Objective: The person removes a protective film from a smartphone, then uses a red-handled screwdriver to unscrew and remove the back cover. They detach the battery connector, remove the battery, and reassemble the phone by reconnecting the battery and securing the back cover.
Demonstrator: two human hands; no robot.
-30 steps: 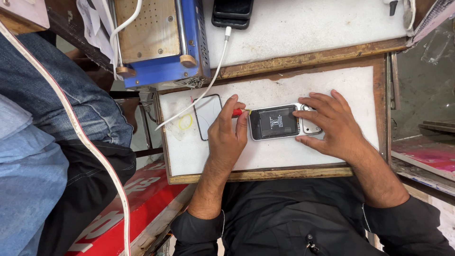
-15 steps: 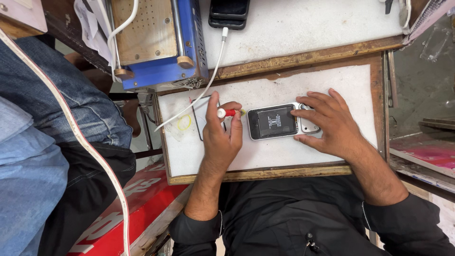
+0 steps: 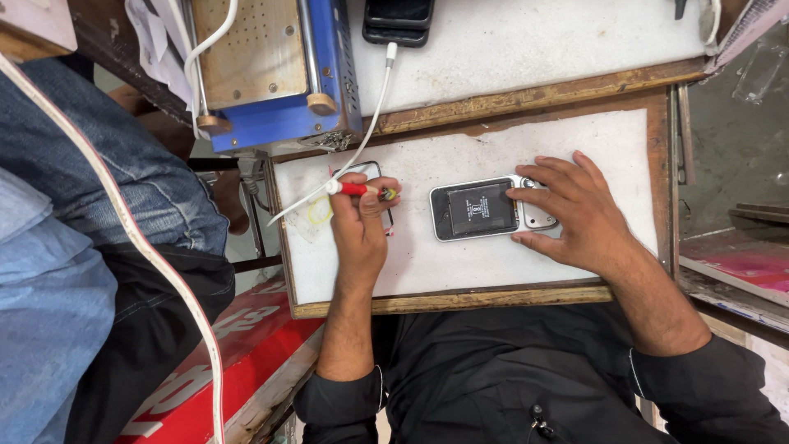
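Note:
A small phone (image 3: 477, 210) with its back open lies on a white mat (image 3: 493, 148) in a wooden-framed work board. My right hand (image 3: 579, 215) rests on the phone's right end, fingers spread, pinning it down. My left hand (image 3: 360, 226) is left of the phone and apart from it, gripping a small red-handled tool (image 3: 355, 188) that lies sideways in the fingers. Under that hand sits a thin flat dark-edged panel (image 3: 371, 170), mostly hidden.
A blue and tan machine (image 3: 271, 74) stands at the back left. A white cable (image 3: 362, 140) runs from a dark phone (image 3: 399, 18) across the mat. Another person's jeans-clad legs (image 3: 99, 205) are at the left, with a red box (image 3: 222, 362) below.
My left hand has pulled away from the phone to the left, carrying the red tool over the flat panel. The right hand stays on the phone.

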